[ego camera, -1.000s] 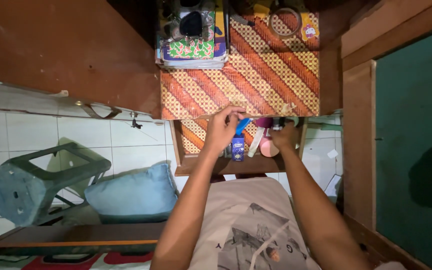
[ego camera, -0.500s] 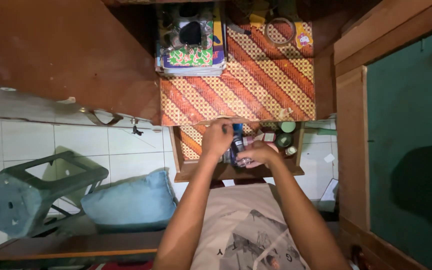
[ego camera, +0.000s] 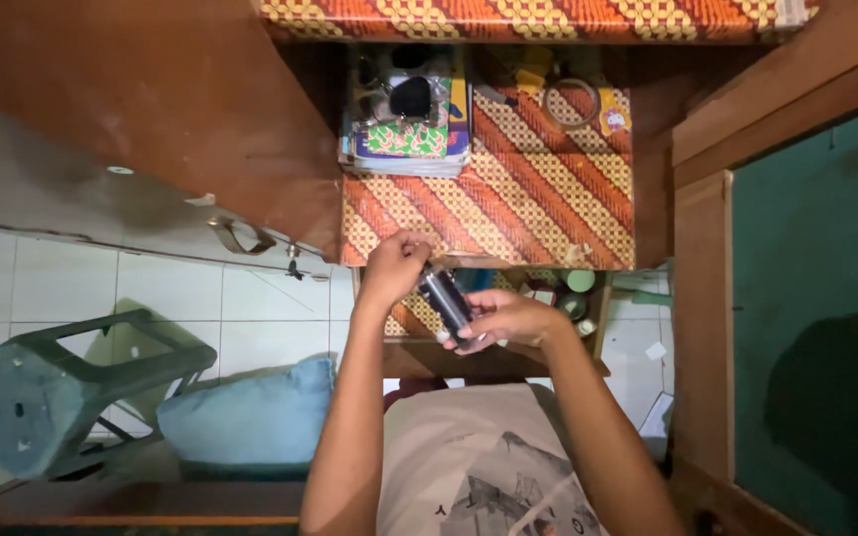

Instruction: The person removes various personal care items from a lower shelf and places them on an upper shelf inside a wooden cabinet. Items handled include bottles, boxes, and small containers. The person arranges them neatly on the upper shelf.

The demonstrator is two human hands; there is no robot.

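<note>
I see a dark cylindrical container (ego camera: 446, 302), smooth-sided with a faint sheen and a pale end toward the person's body, held tilted above the open drawer (ego camera: 600, 328) under the patterned tabletop (ego camera: 538, 199). Its surface detail is too dim to read. The right hand (ego camera: 501, 320) cradles the lower part from underneath, fingers curled around it, wrist angled in from the right. The left hand (ego camera: 395, 266) is closed on the upper end, fingers pinched at the top, forearm coming straight up from below. Both arms are bent, elbows near the torso. In the drawer I make out a few small green-capped bottles (ego camera: 579, 282). A stack of books (ego camera: 407, 129) sits at the table's far side. A grey-green plastic stool (ego camera: 62, 382) and a blue cushion (ego camera: 250, 417) lie on the tiled floor at left.
</note>
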